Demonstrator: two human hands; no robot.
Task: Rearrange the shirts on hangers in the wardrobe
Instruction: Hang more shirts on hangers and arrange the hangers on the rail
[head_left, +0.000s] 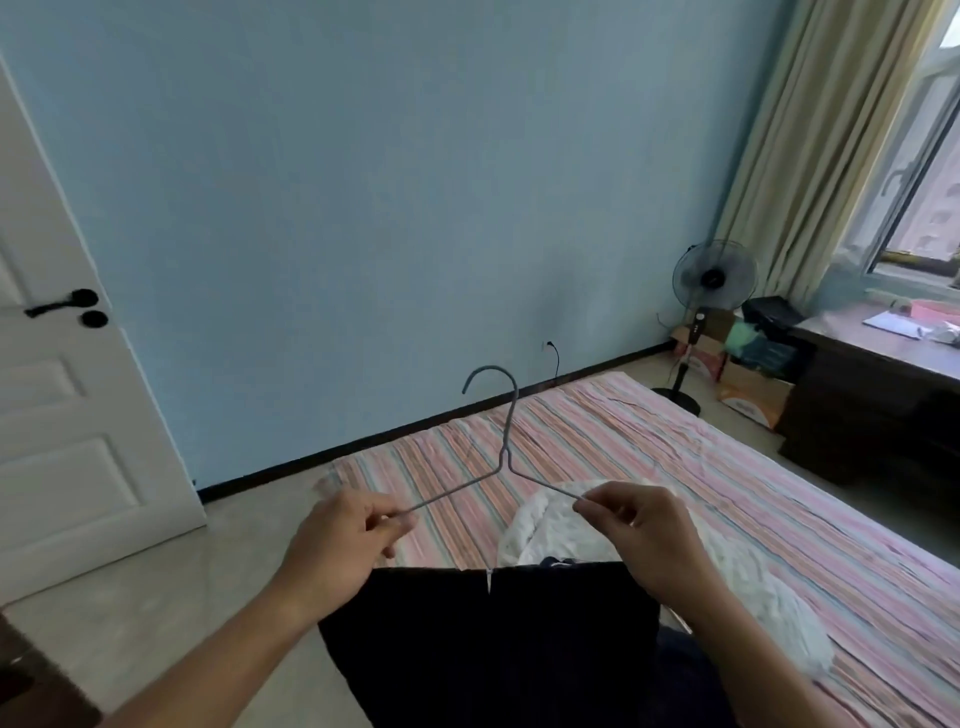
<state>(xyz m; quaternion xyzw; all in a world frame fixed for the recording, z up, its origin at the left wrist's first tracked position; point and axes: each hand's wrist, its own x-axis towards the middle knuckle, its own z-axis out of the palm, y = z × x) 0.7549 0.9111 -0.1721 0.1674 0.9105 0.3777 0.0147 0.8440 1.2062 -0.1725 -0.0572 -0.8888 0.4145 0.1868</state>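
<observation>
1. Head view, hands: your left hand (349, 535) pinches the left shoulder end of the wire hanger (500, 457), fingers (390, 519) curled tight on the wire. Your right hand (641, 530) pinches the right shoulder end the same way, thumb and forefinger closed on it.
2. Head view, hanger: grey wire, held up in the air between both hands, hook at the top and curling left, neck roughly upright. The lower bar is hidden, cannot tell its state.
3. Head view, garments: a dark shirt (498, 644) hangs below the hanger, near you, its top edge straight across between your wrists. Whether it is on the hanger yet, cannot tell. A white garment (566, 525) lies on the bed just behind the dark one, partly under your right hand.
4. Head view, bed: striped pink sheet on the bed (675, 457), running from centre to near right.
5. Head view, room: blue wall (415, 182) far, white door (57, 364) with a black handle at left, standing fan (714, 280) in the far right corner, cardboard boxes (748, 384) beside it, dark tabletop (883, 348) under the window (924, 171), beige curtain (810, 145) left of the window.
</observation>
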